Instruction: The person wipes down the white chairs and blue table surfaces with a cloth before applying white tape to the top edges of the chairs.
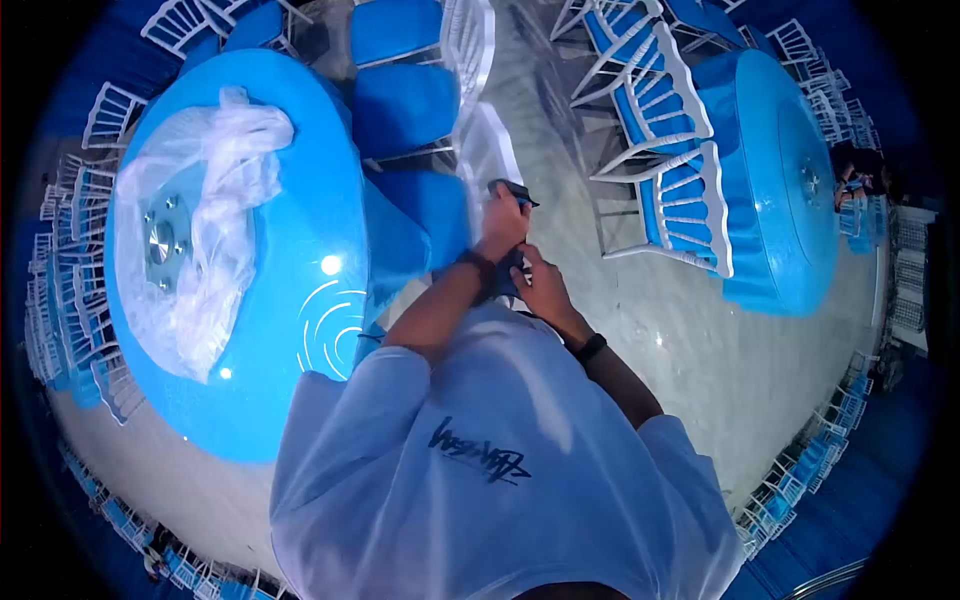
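Note:
My left hand (pixel 503 220) is closed around a small dark flat object (pixel 516 192), held out in front of my body over the floor beside a chair. Its exact kind is hard to tell. Just below it and nearer my waist, my right hand (pixel 545 287) has its fingers bent together against a dark piece (pixel 508 278) close to my left wrist. What those fingers pinch is mostly hidden. A dark band (pixel 480 265) circles the left wrist and a black one (pixel 592 347) the right. Beside my left hand stands a white chair with a blue seat (pixel 430 215).
On my left is a round table with a blue cover (pixel 300 230), sheer white plastic (pixel 235 190) heaped on it around a metal centrepiece (pixel 160 240). White chairs (pixel 685 205) face another blue table (pixel 760 190) on the right. Pale floor (pixel 670 370) runs between them.

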`<state>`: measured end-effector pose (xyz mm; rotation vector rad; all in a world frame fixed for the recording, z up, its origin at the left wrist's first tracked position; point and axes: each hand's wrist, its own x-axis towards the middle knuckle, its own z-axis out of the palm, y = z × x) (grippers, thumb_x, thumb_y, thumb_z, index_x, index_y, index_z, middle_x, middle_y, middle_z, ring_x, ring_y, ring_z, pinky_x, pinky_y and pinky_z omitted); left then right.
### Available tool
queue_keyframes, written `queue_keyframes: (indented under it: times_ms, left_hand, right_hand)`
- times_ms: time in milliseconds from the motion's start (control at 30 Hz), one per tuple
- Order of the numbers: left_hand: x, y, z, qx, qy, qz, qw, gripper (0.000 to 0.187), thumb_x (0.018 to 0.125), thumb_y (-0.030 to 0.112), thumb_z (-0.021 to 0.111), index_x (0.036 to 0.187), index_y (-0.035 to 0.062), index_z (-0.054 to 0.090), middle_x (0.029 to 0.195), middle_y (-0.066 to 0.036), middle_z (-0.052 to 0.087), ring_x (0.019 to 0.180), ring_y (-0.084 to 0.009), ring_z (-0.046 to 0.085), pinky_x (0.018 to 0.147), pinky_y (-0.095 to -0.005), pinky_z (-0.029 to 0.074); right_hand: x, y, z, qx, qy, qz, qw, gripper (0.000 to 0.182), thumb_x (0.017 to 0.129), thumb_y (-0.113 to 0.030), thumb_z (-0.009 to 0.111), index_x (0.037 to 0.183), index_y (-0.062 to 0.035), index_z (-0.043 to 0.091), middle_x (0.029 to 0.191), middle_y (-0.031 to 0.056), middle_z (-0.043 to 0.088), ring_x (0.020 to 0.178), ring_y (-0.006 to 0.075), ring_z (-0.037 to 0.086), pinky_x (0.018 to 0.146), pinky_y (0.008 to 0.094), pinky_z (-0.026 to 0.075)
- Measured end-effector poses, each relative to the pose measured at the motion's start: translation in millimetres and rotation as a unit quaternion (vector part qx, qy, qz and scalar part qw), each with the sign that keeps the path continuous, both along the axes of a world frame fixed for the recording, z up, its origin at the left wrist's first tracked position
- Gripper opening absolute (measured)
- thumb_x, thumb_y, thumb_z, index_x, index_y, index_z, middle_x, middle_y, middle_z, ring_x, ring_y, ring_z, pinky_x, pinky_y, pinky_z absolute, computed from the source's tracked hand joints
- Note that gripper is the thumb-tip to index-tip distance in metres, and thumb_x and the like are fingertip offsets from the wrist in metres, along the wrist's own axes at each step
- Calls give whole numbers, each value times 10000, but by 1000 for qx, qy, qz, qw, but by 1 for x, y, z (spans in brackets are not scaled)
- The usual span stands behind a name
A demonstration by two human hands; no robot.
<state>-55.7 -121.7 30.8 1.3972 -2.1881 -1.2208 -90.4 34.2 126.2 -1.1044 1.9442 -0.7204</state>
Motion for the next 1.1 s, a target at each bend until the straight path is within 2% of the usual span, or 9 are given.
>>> queue_keyframes:
  times_ms: [100, 133, 233, 267, 633, 767, 800, 1000, 1100]
  left_hand:
    - [-10, -10, 19, -37, -24, 40, 998, 580, 890, 279, 788, 1242, -17, 433, 1235, -269, 555, 1119, -497, 602, 920, -559, 531]
    - [-14, -12, 25, -40, -33, 58, 997, 597, 885, 290, 797, 1252, -11, 434, 1254, -256, 540, 1150, -487, 585, 933, -557, 526]
    - [-30, -30, 31, -19, -54, 104, 993, 646, 879, 340, 809, 1297, -3, 455, 1329, -222, 501, 1266, -439, 524, 959, -577, 506]
    - [-33, -37, 31, -19, -56, 117, 991, 654, 884, 355, 803, 1312, -1, 460, 1325, -217, 506, 1269, -433, 526, 961, -582, 503]
    - [-53, -122, 24, -87, -8, 212, 973, 660, 901, 427, 784, 1302, 12, 464, 1285, -267, 534, 1170, -489, 575, 922, -566, 521]
    - [-22, -85, 26, -230, 83, 81, 966, 363, 840, 120, 732, 1167, 27, 605, 1227, -202, 599, 1158, -443, 585, 957, -503, 515]
    - [-14, -75, 31, -48, 71, -9, 996, 363, 810, 63, 698, 1168, 24, 657, 1279, -187, 613, 1191, -431, 578, 1020, -482, 497]
    - [4, -17, 57, -265, 76, -88, 957, 437, 829, 45, 653, 1264, 27, 688, 1447, -163, 579, 1404, -368, 494, 1172, -489, 410]
    - [10, -18, 47, -227, 8, -255, 940, 442, 854, 77, 648, 1292, 15, 662, 1488, -146, 559, 1445, -339, 467, 1218, -512, 357]
  right_hand:
    - [0, -4, -27, -60, 52, -16, 997, 662, 875, -92, 728, 1466, 18, 451, 1144, 283, 712, 1042, 482, 703, 904, 496, 576]
    - [-1, -9, -25, -42, 94, 23, 994, 803, 841, -88, 740, 1534, 43, 357, 1372, 331, 591, 1240, 483, 614, 1018, 482, 532]
    - [8, -25, -23, -40, 133, 37, 990, 921, 812, -73, 740, 1573, 88, 247, 1540, 371, 390, 1399, 503, 453, 1132, 472, 449]
    - [7, -29, -30, -50, 155, 53, 985, 931, 901, -101, 684, 1611, 91, 114, 1513, 363, 404, 1328, 530, 487, 1105, 504, 463]
    - [1, -41, -40, -20, 134, 88, 987, 984, 916, -113, 650, 1587, 153, -19, 1506, 371, 346, 1221, 542, 548, 975, 466, 551]
    - [2, -45, -44, -2, 113, 66, 991, 893, 990, -194, 649, 1581, 145, 72, 1541, 360, 302, 1261, 520, 546, 994, 506, 543]
    - [2, -50, -42, 21, 101, 57, 993, 881, 988, -198, 652, 1578, 140, 91, 1546, 359, 293, 1259, 517, 547, 990, 506, 545]
    - [-14, -57, -93, -6, 99, 118, 988, 545, 1000, -302, 590, 1497, -96, 501, 1425, 240, 565, 1232, 442, 590, 992, 529, 508]
    - [-16, -61, -99, -41, 126, 83, 988, 543, 995, -293, 596, 1489, -89, 505, 1414, 228, 581, 1235, 428, 595, 987, 521, 510]
